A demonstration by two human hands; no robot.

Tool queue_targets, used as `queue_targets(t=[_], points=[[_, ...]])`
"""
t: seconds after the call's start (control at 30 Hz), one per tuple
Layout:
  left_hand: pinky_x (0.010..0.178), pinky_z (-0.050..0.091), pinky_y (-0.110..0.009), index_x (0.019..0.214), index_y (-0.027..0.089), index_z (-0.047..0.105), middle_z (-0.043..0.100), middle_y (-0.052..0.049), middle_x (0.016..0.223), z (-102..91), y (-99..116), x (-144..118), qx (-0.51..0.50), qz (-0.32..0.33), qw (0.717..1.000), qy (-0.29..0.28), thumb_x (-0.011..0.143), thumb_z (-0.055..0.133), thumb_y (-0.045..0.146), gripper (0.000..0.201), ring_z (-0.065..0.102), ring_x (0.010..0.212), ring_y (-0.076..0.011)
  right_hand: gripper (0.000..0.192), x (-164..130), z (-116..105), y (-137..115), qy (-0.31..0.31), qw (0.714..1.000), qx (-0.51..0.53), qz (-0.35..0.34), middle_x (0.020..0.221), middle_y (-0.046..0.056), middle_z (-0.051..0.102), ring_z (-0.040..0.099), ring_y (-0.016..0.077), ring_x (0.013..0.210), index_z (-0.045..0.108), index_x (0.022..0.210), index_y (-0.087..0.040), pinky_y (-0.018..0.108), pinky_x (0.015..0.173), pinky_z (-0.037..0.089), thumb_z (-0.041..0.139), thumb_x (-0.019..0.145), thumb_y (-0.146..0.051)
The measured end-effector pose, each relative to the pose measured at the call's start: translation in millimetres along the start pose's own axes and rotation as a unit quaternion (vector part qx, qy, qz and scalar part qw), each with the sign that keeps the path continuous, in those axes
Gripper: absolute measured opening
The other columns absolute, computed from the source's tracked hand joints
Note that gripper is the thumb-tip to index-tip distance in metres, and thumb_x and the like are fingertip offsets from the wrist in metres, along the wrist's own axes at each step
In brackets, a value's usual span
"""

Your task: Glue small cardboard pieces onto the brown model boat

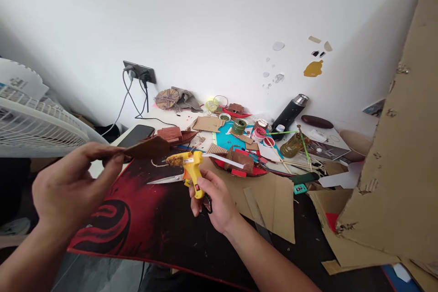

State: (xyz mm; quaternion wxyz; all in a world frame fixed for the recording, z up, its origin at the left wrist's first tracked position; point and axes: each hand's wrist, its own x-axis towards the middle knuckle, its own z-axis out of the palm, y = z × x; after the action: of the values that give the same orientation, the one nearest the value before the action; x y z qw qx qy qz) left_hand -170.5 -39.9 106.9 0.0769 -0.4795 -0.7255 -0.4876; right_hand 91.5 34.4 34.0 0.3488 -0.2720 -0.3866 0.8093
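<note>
We have the brown card piece point(148, 148) pinched in our left hand point(70, 187), held flat, long axis running left-right. The glue gun point(189, 167) is gripped in our closed right hand point(214, 200), nozzle aimed left at the card's right end, just short of touching. Scissors point(166, 180) lie on the red mat point(137, 219) below.

One yellow glue gun point(191, 169), one brown cardboard piece point(148, 148), one pair of scissors point(166, 179), one phone point(136, 135), one black flask point(290, 112) and two model boats point(240, 165) were counted on the table point(171, 232).
</note>
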Motion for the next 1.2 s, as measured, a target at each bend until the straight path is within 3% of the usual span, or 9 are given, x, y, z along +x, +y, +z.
queue_targets(t=[0.1, 0.17, 0.23, 0.43, 0.63, 0.77, 0.87, 1.0, 1.2], points=[[0.068, 0.066, -0.035, 0.093, 0.036, 0.087, 0.087, 0.002, 0.081, -0.2, -4.4, 0.0, -0.001, 0.27, 0.963, 0.006, 0.093, 0.083, 0.033, 0.005, 0.081, 0.068, -0.0238, 0.057, 0.0, -2.7, -3.3, -0.001, 1.0, 0.019, -0.001, 0.077, -0.006, 0.07, 0.06, 0.009, 0.044, 0.063, 0.105, -0.022, 0.021, 0.045, 0.039, 0.095, 0.088, -0.066], [0.068, 0.069, -0.034, 0.098, 0.04, 0.088, 0.09, 0.005, 0.085, -1.8, -10.0, -1.5, -0.006, 0.402, 0.916, -0.013, 0.092, 0.084, 0.021, 0.021, 0.084, 0.068, -0.0239, 0.06, 0.1, -3.2, -4.7, 0.0, 1.0, 0.021, 0.006, 0.075, -0.006, 0.069, 0.059, 0.0086, 0.044, 0.063, 0.106, -0.022, 0.02, 0.044, 0.037, 0.097, 0.086, -0.067], [0.077, 0.073, -0.033, 0.114, 0.045, 0.089, 0.092, 0.007, 0.098, -3.6, -18.9, -8.7, 0.009, 0.466, 0.884, -0.041, 0.096, 0.079, 0.013, 0.038, 0.087, 0.075, -0.0242, 0.062, 0.3, -3.5, -4.9, 0.0, 1.0, 0.022, 0.016, 0.072, -0.007, 0.068, 0.057, 0.0084, 0.042, 0.064, 0.106, -0.021, 0.02, 0.042, 0.035, 0.098, 0.085, -0.069], [0.111, 0.072, -0.047, 0.168, 0.053, 0.061, 0.089, 0.004, 0.133, -2.3, -41.4, -51.1, -0.016, 0.366, 0.922, -0.123, 0.102, 0.062, 0.002, 0.084, 0.09, 0.112, -0.0309, 0.061, 1.5, -8.2, -2.6, 0.024, 0.998, 0.034, 0.039, 0.069, -0.004, 0.071, 0.056, 0.0092, 0.038, 0.063, 0.097, -0.022, 0.019, 0.038, 0.029, 0.097, 0.085, -0.071], [0.119, 0.07, -0.05, 0.179, 0.046, 0.045, 0.087, 0.0, 0.137, -5.7, -41.5, -65.0, -0.012, 0.371, 0.917, -0.145, 0.097, 0.048, -0.002, 0.096, 0.089, 0.118, -0.0334, 0.059, 2.7, -14.3, -3.8, 0.019, 0.997, 0.074, 0.031, 0.064, -0.006, 0.068, 0.05, 0.0071, 0.036, 0.059, 0.087, -0.023, 0.02, 0.04, 0.032, 0.095, 0.087, -0.069], [0.119, 0.07, -0.049, 0.179, 0.043, 0.048, 0.086, -0.001, 0.141, -14.8, -52.4, -57.8, -0.006, 0.391, 0.905, -0.168, 0.095, 0.052, 0.001, 0.095, 0.089, 0.118, -0.0347, 0.058, 1.0, -12.2, -8.5, -0.023, 0.996, 0.08, 0.025, 0.056, -0.008, 0.062, 0.048, 0.008, 0.035, 0.062, 0.091, -0.023, 0.02, 0.039, 0.032, 0.09, 0.093, -0.074], [0.119, 0.07, -0.044, 0.171, 0.037, 0.062, 0.086, -0.001, 0.143, -20.7, -63.2, -42.9, 0.015, 0.462, 0.866, -0.188, 0.095, 0.055, 0.004, 0.084, 0.089, 0.119, -0.0314, 0.063, -0.9, -9.6, -13.4, -0.032, 0.998, 0.049, 0.035, 0.054, -0.007, 0.063, 0.049, 0.0098, 0.034, 0.063, 0.095, -0.023, 0.021, 0.037, 0.034, 0.089, 0.092, -0.08], [0.131, 0.058, -0.039, 0.147, 0.022, 0.079, 0.081, -0.005, 0.153, -28.1, -69.0, -18.9, 0.08, 0.608, 0.768, -0.186, 0.106, 0.057, 0.025, 0.047, 0.077, 0.143, -0.0244, 0.067, -3.0, -9.1, -18.1, -0.011, 0.998, 0.003, 0.057, 0.054, -0.005, 0.066, 0.054, 0.0121, 0.036, 0.063, 0.096, -0.022, 0.021, 0.037, 0.04, 0.089, 0.089, -0.084], [0.141, 0.047, -0.045, 0.133, 0.024, 0.084, 0.077, -0.007, 0.155, -40.8, -61.2, -2.9, 0.145, 0.669, 0.697, -0.216, 0.103, 0.069, 0.046, 0.041, 0.063, 0.158, -0.0306, 0.073, -6.6, -4.8, -20.6, 0.008, 0.992, -0.102, 0.077, 0.053, -0.004, 0.066, 0.052, 0.0105, 0.037, 0.064, 0.094, -0.021, 0.02, 0.039, 0.039, 0.085, 0.088, -0.091]])
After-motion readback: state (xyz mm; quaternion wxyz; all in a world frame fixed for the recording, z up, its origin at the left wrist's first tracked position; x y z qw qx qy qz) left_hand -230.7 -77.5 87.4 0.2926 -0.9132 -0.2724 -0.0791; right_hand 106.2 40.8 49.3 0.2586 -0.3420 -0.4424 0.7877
